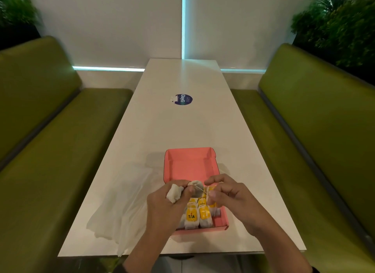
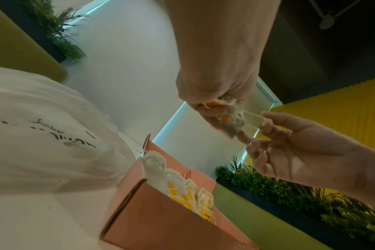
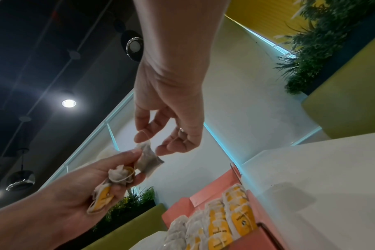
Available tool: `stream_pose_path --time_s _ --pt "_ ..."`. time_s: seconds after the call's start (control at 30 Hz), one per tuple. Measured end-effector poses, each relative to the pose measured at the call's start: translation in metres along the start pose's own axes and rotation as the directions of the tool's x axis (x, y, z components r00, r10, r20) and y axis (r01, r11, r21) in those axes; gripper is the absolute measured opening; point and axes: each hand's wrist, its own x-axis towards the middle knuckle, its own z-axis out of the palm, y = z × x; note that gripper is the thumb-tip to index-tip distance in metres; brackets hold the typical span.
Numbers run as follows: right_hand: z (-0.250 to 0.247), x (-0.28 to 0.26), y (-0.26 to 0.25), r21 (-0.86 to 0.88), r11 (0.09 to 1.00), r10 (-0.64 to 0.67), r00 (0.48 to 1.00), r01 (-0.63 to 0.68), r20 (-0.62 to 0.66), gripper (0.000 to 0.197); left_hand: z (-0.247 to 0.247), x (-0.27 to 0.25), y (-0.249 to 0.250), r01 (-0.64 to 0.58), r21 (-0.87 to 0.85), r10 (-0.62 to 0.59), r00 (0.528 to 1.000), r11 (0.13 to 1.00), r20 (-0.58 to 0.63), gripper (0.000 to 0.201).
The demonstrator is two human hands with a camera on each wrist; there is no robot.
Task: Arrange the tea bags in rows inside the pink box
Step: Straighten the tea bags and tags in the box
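The open pink box (image 1: 190,161) lies on the white table (image 1: 182,126). Its near end holds rows of tea bags (image 1: 197,215) with yellow tags, also seen in the right wrist view as tea bags (image 3: 220,218). Above the box's middle my left hand (image 1: 183,188) grips a small bunch of tea bags (image 3: 116,181). One tea bag (image 3: 149,160) sticks out from its fingertips. My right hand (image 1: 211,188) pinches that bag's thin string (image 2: 252,118), which stretches between the two hands. The far half of the box floor is bare.
A crumpled clear plastic bag (image 1: 125,201) lies on the table left of the box. A round blue sticker (image 1: 183,99) sits further up the table. Green benches (image 1: 50,150) flank both sides. The table's near edge (image 1: 182,254) runs just under my wrists.
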Motion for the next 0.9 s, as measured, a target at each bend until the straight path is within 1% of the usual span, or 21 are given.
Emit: stream_pose_path --time_s 0.03,0.1,0.13,0.2,0.27,0.33,0.37,0.43,0.53,0.63,0.77,0.83,0.9 --pt "0.000 0.001 0.000 -0.077 0.997 -0.003 1.000 0.002 -0.015 0.029 0.000 -0.001 -0.002 -0.080 0.022 0.081 0.996 0.997 -0.030 0.017" --pt "0.002 0.002 0.003 -0.297 0.954 -0.074 0.993 0.045 -0.088 0.029 -0.001 -0.003 -0.006 -0.237 0.063 0.241 0.968 0.970 -0.070 0.009" --pt "0.004 0.003 0.005 -0.408 0.909 -0.133 0.985 0.077 -0.109 0.026 -0.002 -0.004 -0.008 -0.299 0.088 0.305 0.950 0.950 -0.069 0.007" --pt "0.008 0.004 0.009 -0.569 0.808 -0.248 0.964 0.154 -0.091 0.018 -0.001 -0.006 -0.010 -0.402 0.134 0.412 0.909 0.906 -0.058 0.011" --pt "0.011 0.004 0.009 -0.638 0.747 -0.292 0.954 0.188 -0.062 0.011 0.001 -0.008 -0.009 -0.489 0.147 0.501 0.864 0.860 -0.052 0.007" --pt "0.013 0.004 0.007 -0.670 0.724 -0.287 0.955 0.167 -0.072 0.010 0.003 -0.009 -0.007 -0.534 0.120 0.543 0.837 0.837 -0.064 0.012" --pt "0.015 0.005 0.006 -0.676 0.719 -0.300 0.950 0.162 -0.090 0.011 0.004 -0.010 -0.005 -0.540 0.104 0.547 0.834 0.835 -0.069 0.013" --pt "0.018 0.004 0.003 -0.705 0.685 -0.364 0.924 0.181 -0.116 0.011 0.005 -0.012 -0.004 -0.535 0.060 0.538 0.840 0.843 -0.073 0.014" --pt "0.021 0.002 0.002 -0.755 0.613 -0.461 0.881 0.232 -0.103 0.018 0.006 -0.014 -0.002 -0.483 -0.031 0.480 0.874 0.875 -0.069 0.017" --pt "0.023 0.003 0.003 -0.748 0.608 -0.512 0.852 0.267 -0.112 0.026 0.005 -0.014 -0.003 -0.425 -0.110 0.420 0.905 0.898 -0.067 0.015" --pt "0.021 0.007 0.008 -0.634 0.685 -0.564 0.813 0.360 -0.148 0.034 0.004 -0.015 0.001 -0.312 -0.221 0.305 0.950 0.924 -0.066 0.011" --pt "0.020 0.006 0.008 -0.515 0.763 -0.536 0.828 0.392 -0.163 0.030 0.004 -0.015 0.005 -0.263 -0.283 0.254 0.965 0.922 -0.067 0.012" --pt "0.018 0.005 0.006 -0.405 0.832 -0.475 0.864 0.379 -0.166 0.025 0.005 -0.014 0.009 -0.256 -0.283 0.249 0.967 0.925 -0.059 0.014"
